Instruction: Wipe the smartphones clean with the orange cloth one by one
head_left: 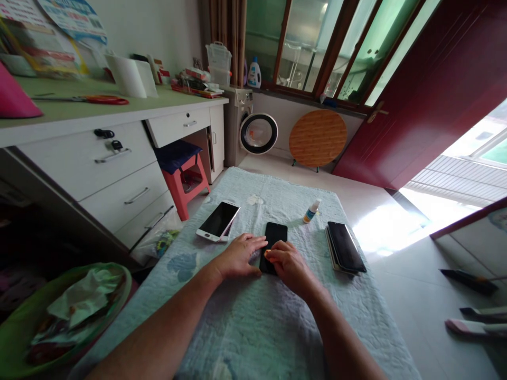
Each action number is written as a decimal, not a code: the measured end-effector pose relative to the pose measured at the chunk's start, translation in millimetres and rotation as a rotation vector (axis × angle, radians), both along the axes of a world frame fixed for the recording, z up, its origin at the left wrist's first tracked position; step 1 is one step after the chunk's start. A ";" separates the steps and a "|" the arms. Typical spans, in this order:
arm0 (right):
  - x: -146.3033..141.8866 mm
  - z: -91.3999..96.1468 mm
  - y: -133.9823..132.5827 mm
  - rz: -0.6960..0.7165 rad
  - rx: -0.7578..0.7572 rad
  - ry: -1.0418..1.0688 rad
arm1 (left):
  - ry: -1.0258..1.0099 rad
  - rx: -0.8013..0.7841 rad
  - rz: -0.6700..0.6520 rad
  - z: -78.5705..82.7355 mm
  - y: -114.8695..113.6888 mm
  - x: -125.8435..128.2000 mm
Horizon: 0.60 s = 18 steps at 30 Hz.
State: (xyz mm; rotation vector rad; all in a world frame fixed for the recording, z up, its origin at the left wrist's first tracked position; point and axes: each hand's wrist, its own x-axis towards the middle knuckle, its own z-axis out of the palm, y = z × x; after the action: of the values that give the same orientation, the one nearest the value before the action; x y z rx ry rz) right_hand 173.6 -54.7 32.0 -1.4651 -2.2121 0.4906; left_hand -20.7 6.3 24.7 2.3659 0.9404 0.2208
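Observation:
A black smartphone [277, 233] lies face up on the cloth-covered table [253, 316], between my two hands. My left hand [242, 256] rests along its left edge, fingers stretched out and thumb near the lower corner. Pinched in my right hand [291, 264] is a small orange cloth [269, 255], pressed on the phone's screen; most of it is hidden by the fingers. To the left lies a white smartphone [218, 219], partly on top of another phone. A small spray bottle [311, 211] stands upright at the back right. Another dark phone [346, 247] lies on a stack at the right.
On the left are a white desk [119, 179] with drawers, a red stool [182, 184] and a green waste basket [129, 279] with crumpled paper. Beyond the table stand a washing machine [235, 105] with its round door open and a round wooden tabletop [318, 137].

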 end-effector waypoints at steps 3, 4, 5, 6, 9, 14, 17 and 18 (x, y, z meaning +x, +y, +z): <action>-7.1 2.3 -4.0 0.049 -0.003 -0.034 | -0.009 -0.017 -0.017 0.9 1.0 -2.2; -9.5 3.0 -4.3 0.069 0.004 -0.039 | -0.012 -0.017 -0.023 0.9 1.2 -2.6; -11.7 3.8 -4.4 0.092 0.011 -0.041 | -0.015 -0.016 -0.028 0.7 1.5 -2.9; -13.4 4.7 -4.4 0.116 0.016 -0.042 | -0.018 -0.014 -0.030 0.4 1.8 -3.0; -14.1 8.5 -4.9 0.149 0.003 -0.063 | -0.013 -0.015 -0.021 0.0 2.6 -2.9; 0.4 15.3 -7.7 0.149 -0.085 -0.090 | 0.015 -0.011 0.000 3.8 1.6 -2.1; 10.8 17.1 -8.9 0.137 -0.135 -0.070 | 0.010 -0.014 0.009 5.6 0.6 -1.6; 13.3 17.5 -9.2 0.122 -0.144 -0.067 | 0.003 -0.018 0.010 5.9 0.4 -1.6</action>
State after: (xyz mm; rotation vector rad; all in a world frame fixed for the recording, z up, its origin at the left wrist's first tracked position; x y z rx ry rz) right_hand 186.9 -63.9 49.5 -1.4419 -2.3730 0.6615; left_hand -22.3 6.6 30.5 2.3462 0.9519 0.2118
